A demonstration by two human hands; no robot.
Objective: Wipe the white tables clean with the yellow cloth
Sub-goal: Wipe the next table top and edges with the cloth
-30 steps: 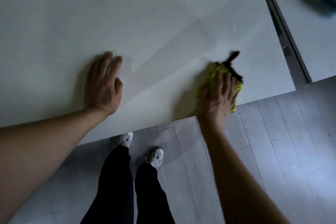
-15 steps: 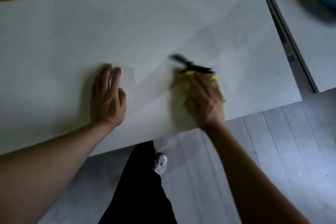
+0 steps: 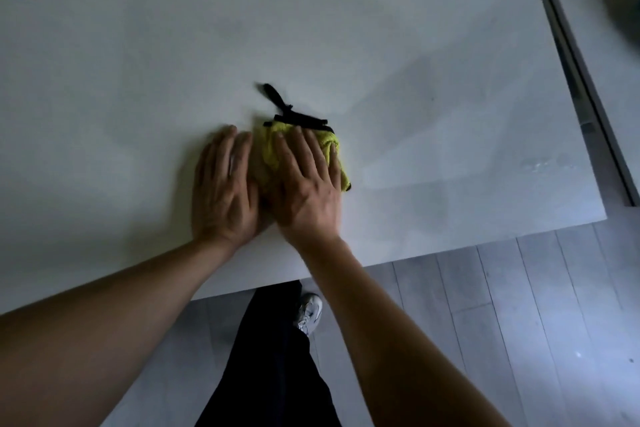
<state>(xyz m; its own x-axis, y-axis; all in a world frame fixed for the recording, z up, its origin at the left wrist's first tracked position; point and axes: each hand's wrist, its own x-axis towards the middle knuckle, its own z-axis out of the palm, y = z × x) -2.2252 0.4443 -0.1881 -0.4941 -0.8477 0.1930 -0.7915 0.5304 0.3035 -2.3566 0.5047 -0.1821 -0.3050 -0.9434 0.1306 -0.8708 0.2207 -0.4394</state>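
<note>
Right hand [image 3: 306, 185] now flat on cloth [image 3: 301, 142], fingers straight, pressing, not gripping; slid toward 9 o'clock since earlier. Left hand [image 3: 223, 191] unmoved, flat on table [image 3: 138, 80], now touching the cloth's 9 o'clock edge. Black strap [image 3: 280, 104] trailing toward 12 o'clock.

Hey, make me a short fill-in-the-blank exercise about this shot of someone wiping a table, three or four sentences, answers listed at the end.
1. The right hand presses flat on a cloth whose main colour is ____.
2. The left hand rests flat on the white ____, right beside the cloth.
3. The cloth's trim and loop are ____ in colour.
4. Below the near table edge a single pale ____ shows on the grey floor.

Missing words: yellow; table; black; shoe
</note>
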